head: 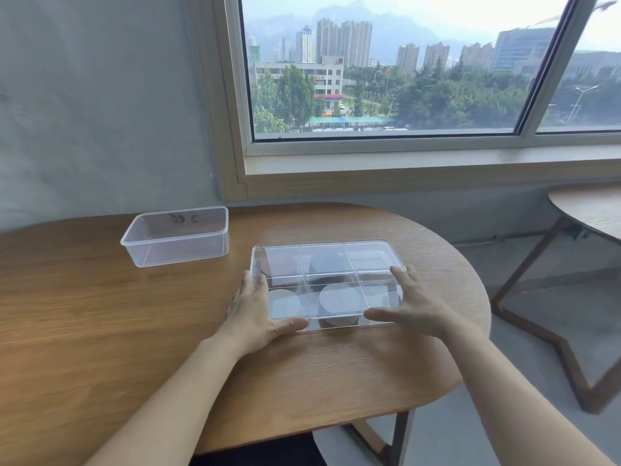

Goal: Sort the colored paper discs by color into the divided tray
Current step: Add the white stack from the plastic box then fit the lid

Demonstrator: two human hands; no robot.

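A clear divided tray [366, 245] with six compartments lies on the wooden table, and a clear lid seems to cover it. Round paper discs [339, 299] show through the plastic in several compartments; their colours look washed out and greyish. My left hand [253, 309] is at the tray's left edge, fingers straight along the side and thumb along the front edge. My right hand [411, 306] is at the right front corner, fingers stretched along the right side and thumb pointing left over the front edge.
A clear plastic tub [176, 235] with nothing seen in it stands at the back left of the table [84, 314]. The table's rounded edge runs close to the tray on the right. A second wooden table [591, 213] stands at far right. Behind is a window.
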